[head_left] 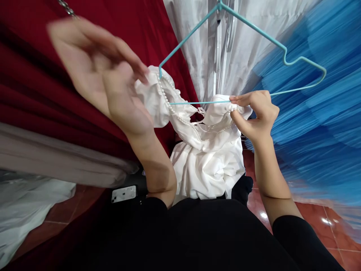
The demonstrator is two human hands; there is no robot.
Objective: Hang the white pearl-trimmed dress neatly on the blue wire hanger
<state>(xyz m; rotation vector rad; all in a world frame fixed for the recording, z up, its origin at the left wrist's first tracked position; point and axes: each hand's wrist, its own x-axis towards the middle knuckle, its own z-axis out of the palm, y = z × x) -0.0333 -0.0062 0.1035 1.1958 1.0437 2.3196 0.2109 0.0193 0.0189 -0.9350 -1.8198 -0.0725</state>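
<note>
A white dress [208, 162] with pearl trim along its neckline hangs in front of me, its skirt bunched near my lap. A light-blue hanger [191, 39] has its left end inside the pearl-edged left shoulder. The hanger's right end sticks out bare, beyond the dress. My right hand [258, 113] pinches the dress's right shoulder between thumb and fingers, close against the hanger's lower bar. Blurred by motion, my left hand [104, 71] is raised beside the left puffed sleeve, and its fingertips overlap the sleeve's edge; whether they grip it is unclear.
Red curtain fabric [135, 34] fills the left, and a white curtain [254, 41] hangs behind the hanger. Blue tulle [318, 113] stands close on the right. A phone [124, 194] lies at lower left. Below is a red tiled floor [324, 226].
</note>
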